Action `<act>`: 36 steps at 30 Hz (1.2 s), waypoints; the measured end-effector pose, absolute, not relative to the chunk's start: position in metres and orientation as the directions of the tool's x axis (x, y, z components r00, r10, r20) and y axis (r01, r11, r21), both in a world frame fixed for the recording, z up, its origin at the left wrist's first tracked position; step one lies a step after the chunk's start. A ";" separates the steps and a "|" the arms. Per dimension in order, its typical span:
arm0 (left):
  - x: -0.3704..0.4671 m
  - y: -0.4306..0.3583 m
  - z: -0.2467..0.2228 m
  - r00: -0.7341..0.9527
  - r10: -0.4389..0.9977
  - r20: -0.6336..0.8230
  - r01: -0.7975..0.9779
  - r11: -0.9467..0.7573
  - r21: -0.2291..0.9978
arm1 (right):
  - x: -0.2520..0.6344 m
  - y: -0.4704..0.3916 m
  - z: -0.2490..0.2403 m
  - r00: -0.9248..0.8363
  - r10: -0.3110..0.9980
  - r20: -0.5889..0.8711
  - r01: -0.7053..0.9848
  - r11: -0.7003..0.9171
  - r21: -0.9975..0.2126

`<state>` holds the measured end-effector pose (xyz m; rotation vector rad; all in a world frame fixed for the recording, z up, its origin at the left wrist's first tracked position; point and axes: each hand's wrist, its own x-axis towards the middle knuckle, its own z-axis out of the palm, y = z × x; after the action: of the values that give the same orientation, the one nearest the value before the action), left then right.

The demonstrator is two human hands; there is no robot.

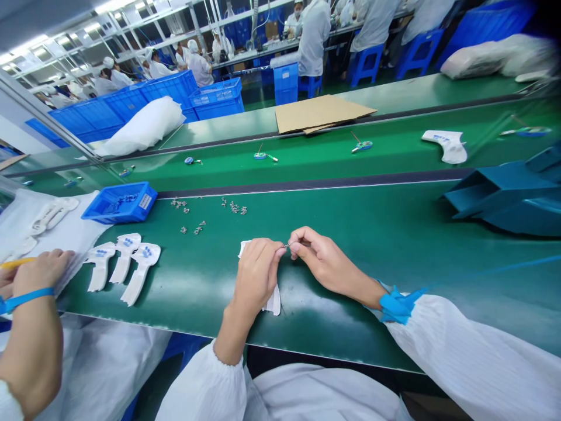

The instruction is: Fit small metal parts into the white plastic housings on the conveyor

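At the left of the frame, a blue tray holds small blue parts, heaped too closely to count; its white label is too small to read. The upper-left blue crates do not show their contents. A teal holder is cut off by the right edge. Three white shells bearing blue pieces lie below the tray, and one more white shell lies at the centre, mostly hidden under the left hand. The left hand's thumb and forefinger pinch one end of a tiny metal piece, and the right hand pinches its other end; its exact shape is hard to make out. Loose metal bits lie in several small clusters left of centre, too fine to count. One white shell and several small circuit boards sit on the green belt across the upper frame. At the left edge, a co-worker's hand, partly cut off, is beside a yellow tool.
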<state>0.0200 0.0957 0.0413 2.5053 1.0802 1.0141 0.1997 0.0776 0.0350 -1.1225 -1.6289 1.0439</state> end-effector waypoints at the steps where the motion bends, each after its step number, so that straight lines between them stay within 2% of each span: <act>1: 0.022 0.094 0.042 0.472 0.735 0.486 0.527 -0.678 0.513 | 0.199 0.077 0.035 -0.204 0.952 0.229 0.244 0.276 -0.930; 4: 0.028 0.090 0.044 0.415 0.828 0.376 0.427 -0.543 0.723 | 0.200 0.077 0.033 -0.193 0.901 0.389 0.342 0.434 -0.834; 7: 0.033 0.088 0.049 0.383 0.896 0.225 0.308 -0.353 0.884 | 0.205 0.081 0.032 -0.248 0.790 0.561 0.432 0.609 -0.665; 11: 0.038 0.091 0.056 0.387 0.919 0.069 0.186 -0.152 0.971 | 0.214 0.086 0.034 -0.359 0.661 0.659 0.483 0.736 -0.475; 14: 0.041 0.095 0.061 0.413 0.909 -0.048 0.129 -0.006 0.992 | 0.217 0.086 0.036 -0.380 0.647 0.661 0.490 0.747 -0.449; 16: 0.041 0.097 0.062 0.397 0.915 -0.075 0.139 0.021 0.990 | 0.216 0.084 0.036 -0.365 0.668 0.649 0.480 0.732 -0.484; 18: 0.039 0.096 0.063 0.352 0.935 -0.030 0.196 -0.043 0.980 | 0.214 0.083 0.036 -0.320 0.729 0.605 0.461 0.678 -0.573; 20: 0.034 0.094 0.064 0.311 0.947 0.084 0.289 -0.178 0.941 | 0.211 0.082 0.035 -0.263 0.816 0.515 0.438 0.576 -0.690; 24: 0.026 0.090 0.064 0.367 0.871 0.328 0.430 -0.471 0.770 | 0.208 0.081 0.036 -0.207 0.921 0.330 0.363 0.386 -0.848; 28: 0.023 0.092 0.062 0.444 0.784 0.433 0.492 -0.617 0.614 | 0.208 0.081 0.038 -0.216 0.939 0.268 0.323 0.327 -0.888; 36: 0.019 0.093 0.056 0.457 0.742 0.490 0.540 -0.670 0.510 | 0.201 0.076 0.037 -0.227 0.954 0.197 0.244 0.252 -0.937</act>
<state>0.0195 0.0929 0.0561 2.4285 1.0983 1.0257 0.2006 0.0758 0.0370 -1.1242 -1.6598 1.0332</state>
